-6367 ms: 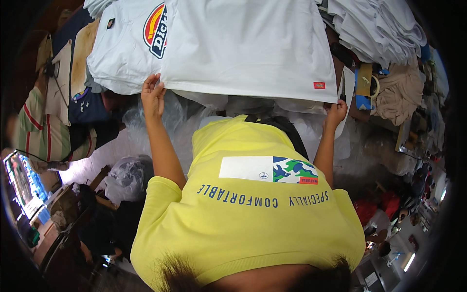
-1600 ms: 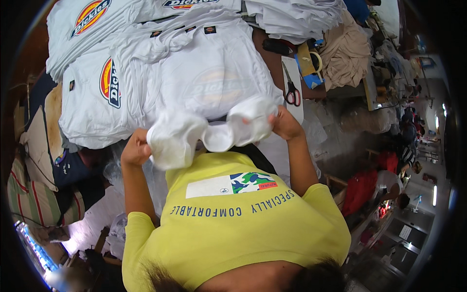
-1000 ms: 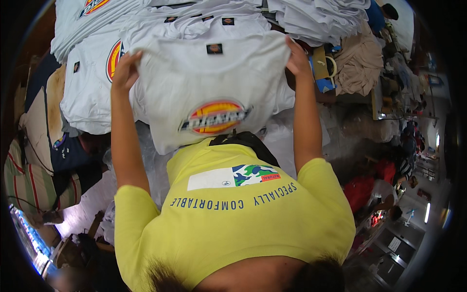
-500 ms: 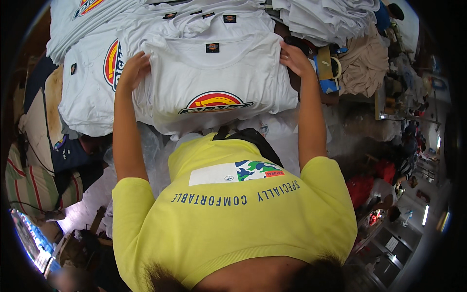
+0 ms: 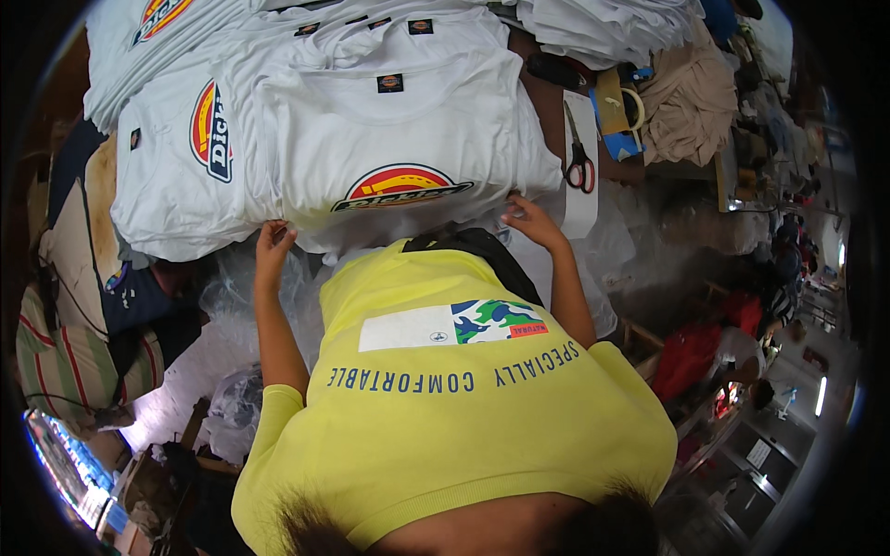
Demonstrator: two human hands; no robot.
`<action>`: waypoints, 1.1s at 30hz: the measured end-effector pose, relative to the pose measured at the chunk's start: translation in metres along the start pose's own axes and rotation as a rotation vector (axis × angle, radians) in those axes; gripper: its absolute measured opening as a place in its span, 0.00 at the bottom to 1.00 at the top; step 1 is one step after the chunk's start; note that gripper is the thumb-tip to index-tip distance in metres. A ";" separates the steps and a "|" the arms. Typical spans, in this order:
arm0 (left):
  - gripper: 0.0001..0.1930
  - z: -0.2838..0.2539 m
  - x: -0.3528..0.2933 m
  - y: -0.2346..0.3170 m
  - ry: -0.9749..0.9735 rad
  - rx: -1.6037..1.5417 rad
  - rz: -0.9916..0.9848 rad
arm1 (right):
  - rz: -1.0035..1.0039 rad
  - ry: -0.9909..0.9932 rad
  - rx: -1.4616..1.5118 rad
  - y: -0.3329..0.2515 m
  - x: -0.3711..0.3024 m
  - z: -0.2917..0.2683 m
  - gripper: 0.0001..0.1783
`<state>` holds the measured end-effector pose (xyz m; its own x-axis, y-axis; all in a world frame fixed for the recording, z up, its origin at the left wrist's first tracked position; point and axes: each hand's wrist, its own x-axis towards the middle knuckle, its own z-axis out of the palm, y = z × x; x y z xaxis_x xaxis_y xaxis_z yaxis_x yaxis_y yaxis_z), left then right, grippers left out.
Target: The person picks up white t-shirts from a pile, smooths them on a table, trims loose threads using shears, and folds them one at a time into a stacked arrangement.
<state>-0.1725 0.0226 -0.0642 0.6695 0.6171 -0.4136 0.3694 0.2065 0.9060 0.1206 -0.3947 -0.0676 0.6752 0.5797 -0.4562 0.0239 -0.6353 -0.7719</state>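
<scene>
A white T-shirt [image 5: 399,130] with a red, yellow and dark blue print near its front edge lies spread on top of a pile before me. At that shirt's near left corner, the bent fingers of my left hand [image 5: 275,243] close on the hanging edge. My right hand [image 5: 532,222] is at the near right corner, a fingertip touching the fabric and thumb and fingers apart. Another printed white T-shirt [image 5: 162,176] lies under and to the left. More shirts with dark neck labels lie just behind.
Scissors [image 5: 578,167] with dark red and black handles rest on a white strip [image 5: 580,218] at the right. Beyond are a tape roll [image 5: 634,109], a beige cloth heap [image 5: 686,102] and folded white cloth [image 5: 612,32]. Clear plastic [image 5: 236,408] lies below left.
Both hands have left the shirt's shoulder area and come toward me to its near edge. The scissors and white strip, hidden before behind my right arm, now show. The shirt lies almost unchanged.
</scene>
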 end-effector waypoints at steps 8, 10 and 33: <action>0.13 0.015 -0.003 -0.018 0.312 0.290 0.196 | -0.073 0.183 -0.305 -0.017 -0.009 -0.001 0.27; 0.15 0.028 -0.009 -0.003 0.449 0.401 0.369 | -0.117 0.291 -0.406 -0.015 -0.010 0.005 0.26; 0.15 0.019 0.006 0.007 -0.141 1.437 0.405 | -0.096 0.128 -0.302 0.008 0.000 -0.004 0.26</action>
<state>-0.1539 0.0134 -0.0614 0.9026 0.3545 -0.2442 0.3936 -0.9094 0.1343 0.1238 -0.4021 -0.0713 0.7460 0.5873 -0.3141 0.2956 -0.7146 -0.6341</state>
